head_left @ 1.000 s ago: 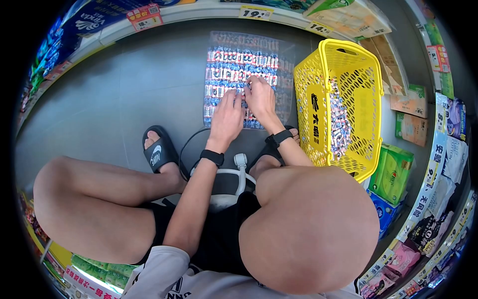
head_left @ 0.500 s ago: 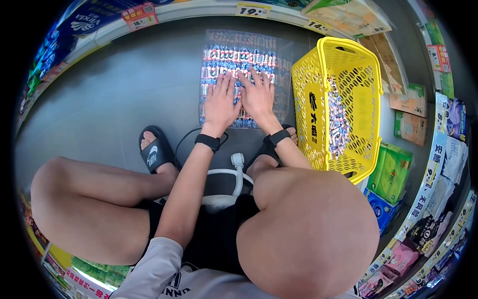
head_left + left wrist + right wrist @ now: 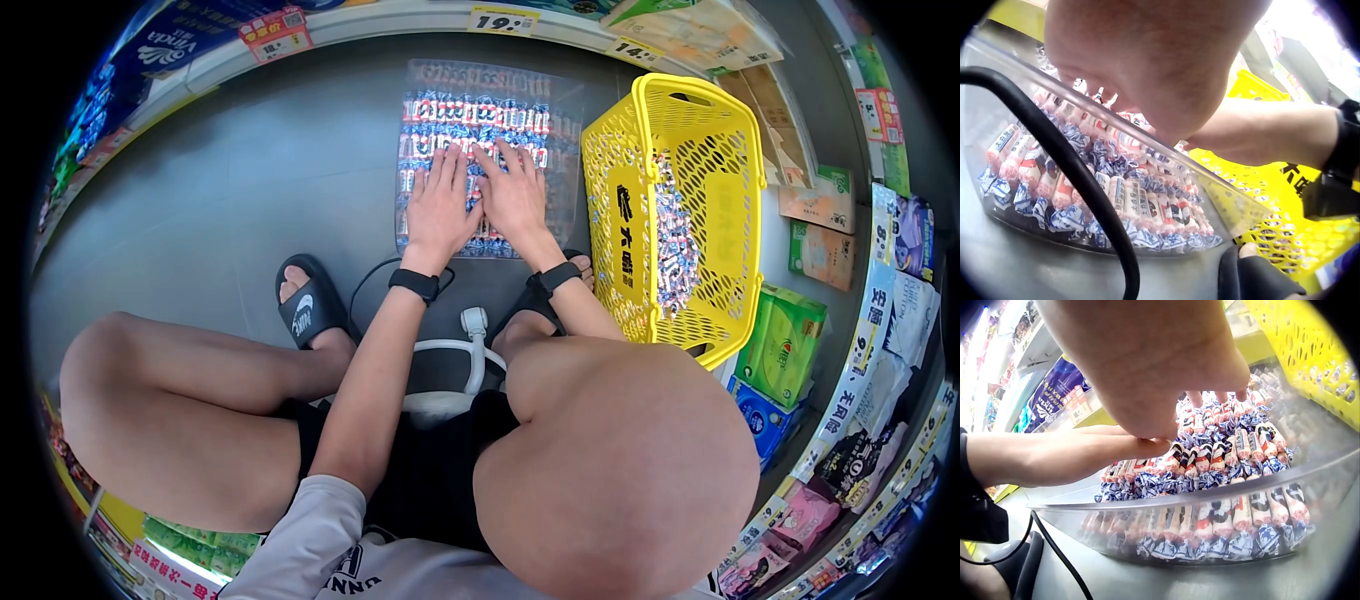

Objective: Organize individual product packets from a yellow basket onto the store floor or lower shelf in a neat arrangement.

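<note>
A clear plastic box (image 3: 567, 215) on the floor holds wrapped candies (image 3: 475, 115) laid side by side in rows. Over the rows at its near side, the left hand (image 3: 440, 205) lies palm down with fingers extended. Beside it the right hand (image 3: 515, 195) rests the same way, the thumbs close together. Blue-and-white twisted wrapper ends show on the candies (image 3: 1141, 203) through the box wall in the left wrist view. In the right wrist view, fingertips of the right hand (image 3: 1147, 369) meet the candies (image 3: 1210, 456); neither hand grips one.
A yellow basket (image 3: 618, 230) with loose candies (image 3: 676, 240) stands right of the box. Shelves with price tags (image 3: 502, 20) curve around the far and right sides. Tissue packs (image 3: 783, 340) lie at the right. A black cable (image 3: 1066, 156) runs by the box; sandaled feet (image 3: 312, 305) are nearby.
Both hands have gone from bent fingers at the candies to lying flatter and side by side over them. Since half a second ago they have barely moved; the whole view has shifted slightly.
</note>
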